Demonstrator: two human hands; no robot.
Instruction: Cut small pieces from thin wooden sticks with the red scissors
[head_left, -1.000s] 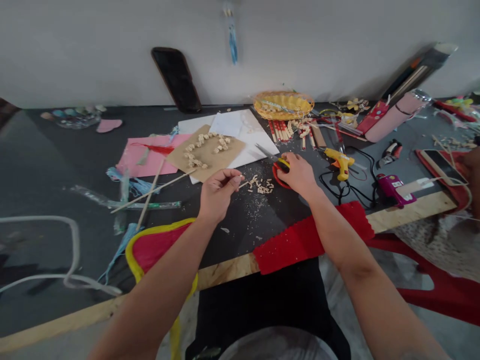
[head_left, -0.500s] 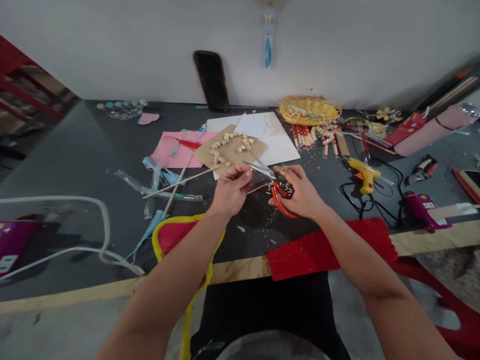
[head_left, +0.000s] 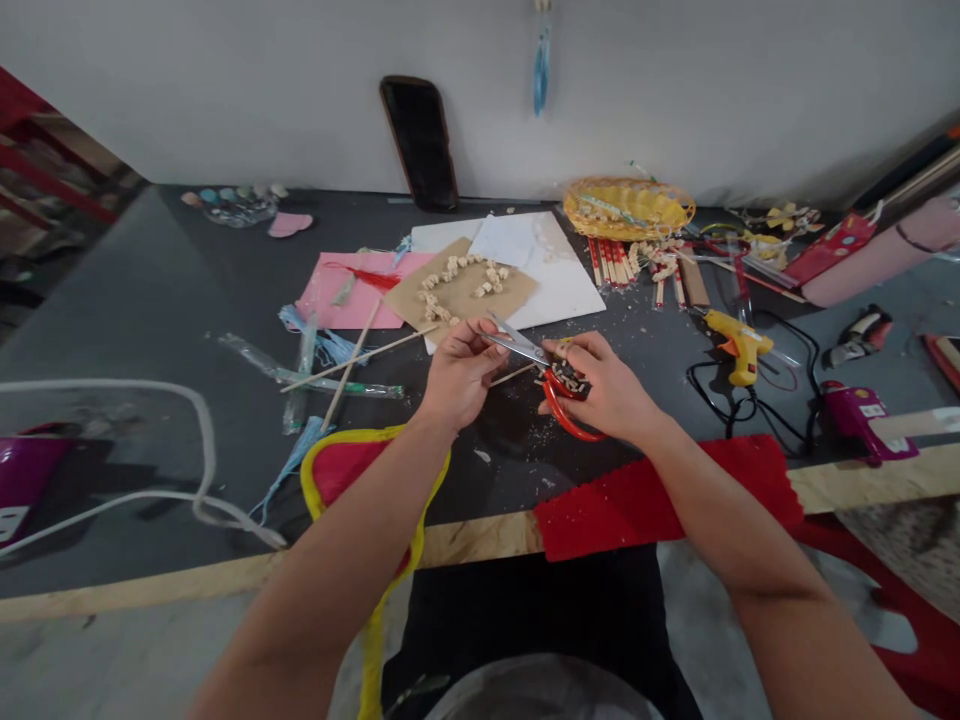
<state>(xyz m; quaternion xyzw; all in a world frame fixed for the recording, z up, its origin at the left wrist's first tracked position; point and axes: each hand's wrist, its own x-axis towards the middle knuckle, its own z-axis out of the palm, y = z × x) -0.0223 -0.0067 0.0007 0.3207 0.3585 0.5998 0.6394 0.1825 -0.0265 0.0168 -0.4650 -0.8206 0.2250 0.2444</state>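
Note:
Red-handled scissors (head_left: 517,342) are in my right hand (head_left: 604,385), its fingers through and around the handles. Their blades point left and stand slightly apart, close to the fingertips of my left hand (head_left: 461,370). That hand is pinched closed at the blades; whatever it holds is too small or hidden to name. A thin pale stick (head_left: 514,375) shows just right of the left palm; I cannot tell whether it is held. Tiny cut bits (head_left: 574,378) lie under the scissors. Beyond, a brown card (head_left: 457,285) carries a curve of small beige pieces.
Behind are a propped phone (head_left: 421,145), pink sheet (head_left: 352,310), white board (head_left: 574,275) and yellow basket (head_left: 630,210). Rightward lie a yellow glue gun (head_left: 739,345) and black cable. Red cloth (head_left: 667,495) lies under my right forearm; tassels and sticks are leftward.
The view has tilted slightly downward. My hands keep nearly the same pose, with the scissor blades still at the left fingertips.

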